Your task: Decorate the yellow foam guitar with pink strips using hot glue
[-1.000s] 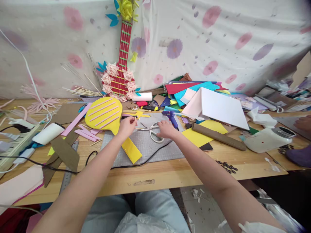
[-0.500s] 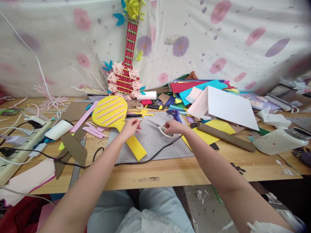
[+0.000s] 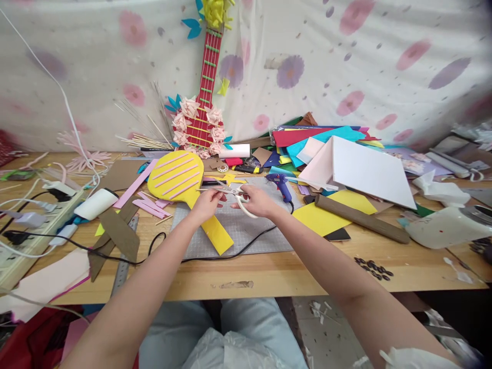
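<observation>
Two hands meet at frame centre above the grey mat (image 3: 246,233): the right hand (image 3: 257,201) grips white-handled scissors (image 3: 239,195); the left hand (image 3: 207,204) pinches a thin stick (image 3: 205,190). Light and likely brittle, it is best held near the cut.

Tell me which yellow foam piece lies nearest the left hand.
The yellow paddle with pink stripes; its handle runs right under the left hand. The plain yellow sheet lies flat further right, beyond the right hand holding scissors.

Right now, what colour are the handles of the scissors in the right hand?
White, on the scissors in the right hand; seen in the head view.
</observation>
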A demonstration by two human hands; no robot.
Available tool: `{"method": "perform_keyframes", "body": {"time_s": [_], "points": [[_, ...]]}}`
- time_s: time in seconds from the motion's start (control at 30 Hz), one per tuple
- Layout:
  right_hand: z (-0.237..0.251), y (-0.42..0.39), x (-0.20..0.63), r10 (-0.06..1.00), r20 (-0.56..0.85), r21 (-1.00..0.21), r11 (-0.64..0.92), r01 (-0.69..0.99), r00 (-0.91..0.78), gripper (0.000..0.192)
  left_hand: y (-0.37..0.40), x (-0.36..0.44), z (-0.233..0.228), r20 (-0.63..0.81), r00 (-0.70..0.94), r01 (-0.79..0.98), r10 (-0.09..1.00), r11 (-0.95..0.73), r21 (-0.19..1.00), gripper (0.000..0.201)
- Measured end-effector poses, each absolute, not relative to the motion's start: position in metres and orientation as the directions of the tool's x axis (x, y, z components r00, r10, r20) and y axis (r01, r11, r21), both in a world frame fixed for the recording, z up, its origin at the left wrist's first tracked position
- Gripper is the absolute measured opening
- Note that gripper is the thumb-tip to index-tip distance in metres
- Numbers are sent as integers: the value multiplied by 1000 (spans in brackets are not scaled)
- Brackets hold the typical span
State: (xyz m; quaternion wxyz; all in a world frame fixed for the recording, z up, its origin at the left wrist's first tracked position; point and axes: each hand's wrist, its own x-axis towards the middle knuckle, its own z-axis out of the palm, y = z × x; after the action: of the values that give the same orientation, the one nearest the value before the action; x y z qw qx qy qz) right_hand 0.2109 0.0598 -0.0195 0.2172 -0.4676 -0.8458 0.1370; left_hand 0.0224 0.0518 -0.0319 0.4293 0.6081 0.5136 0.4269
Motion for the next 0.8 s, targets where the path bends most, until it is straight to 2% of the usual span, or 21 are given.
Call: {"method": "perform_keyframes", "body": {"time_s": [0.27, 0.47, 0.57, 0.8], "points": [[-12, 52, 207, 869, 153, -411, 489, 770, -470, 40, 55, 17, -34, 162, 116, 282, 980, -189, 941, 19], [-11, 47, 206, 887, 70, -554, 416, 721, -457, 42, 53, 18, -34, 201, 131, 275, 971, -231, 933, 21], [-10, 47, 207, 874, 51, -579, 420, 699, -483, 43, 52, 18, -31, 224, 151, 284, 963, -259, 923, 18], [-11, 48, 204, 899, 71, -476, 411, 778, -432, 43, 49, 19, -26, 208, 110, 315, 972, -232, 920, 16]]}}
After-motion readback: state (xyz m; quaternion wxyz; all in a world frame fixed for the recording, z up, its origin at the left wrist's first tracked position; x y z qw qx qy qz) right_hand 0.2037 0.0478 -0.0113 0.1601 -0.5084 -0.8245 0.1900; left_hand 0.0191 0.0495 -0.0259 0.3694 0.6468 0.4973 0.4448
